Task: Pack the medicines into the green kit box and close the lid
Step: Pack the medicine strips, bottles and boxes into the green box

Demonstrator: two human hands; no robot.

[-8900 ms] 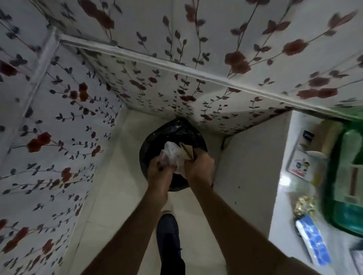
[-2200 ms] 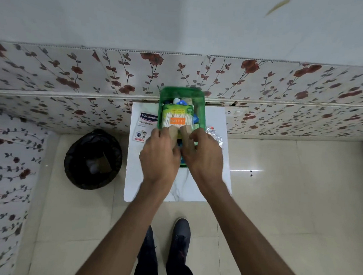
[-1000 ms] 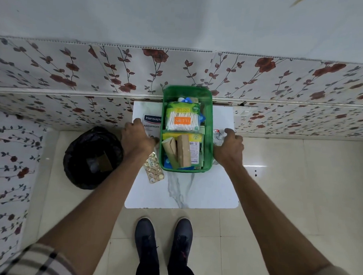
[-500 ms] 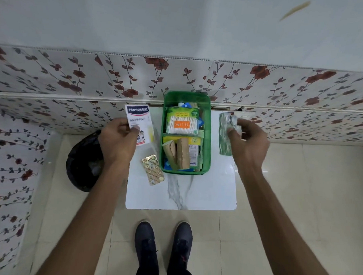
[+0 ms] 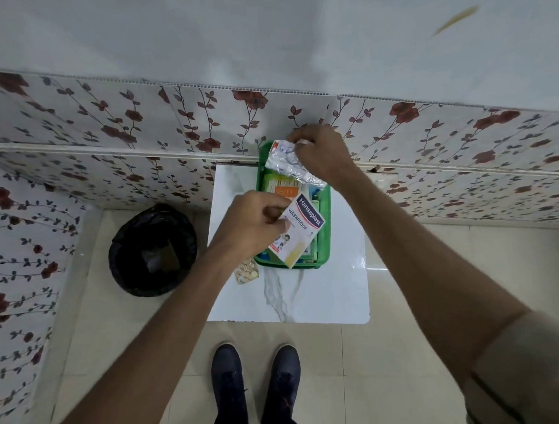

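Left hand (image 5: pixel 252 226) pinches plaster pack (image 5: pixel 298 233) — right hand (image 5: pixel 319 152) grips foil strip (image 5: pixel 289 165) (over green box (image 5: pixel 324 233))

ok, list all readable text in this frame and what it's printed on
"Hansaplast": blue band on the plaster box in the left hand.
"WASHPROOF": below it on the same box.
"8": same box, right edge; the smaller print is blurred.
Orange label on the cotton bud pack in the green kit box: unreadable.
Foil strip in the right hand: blue marks, unreadable.
Blister pack on the table: no legible text.

Both hands and their packets covered the box (image 5: pixel 324 246); the worktop (image 5: pixel 332 294) lay bare nearer than it, a blister strip (image 5: pixel 246 272) at its left corner.
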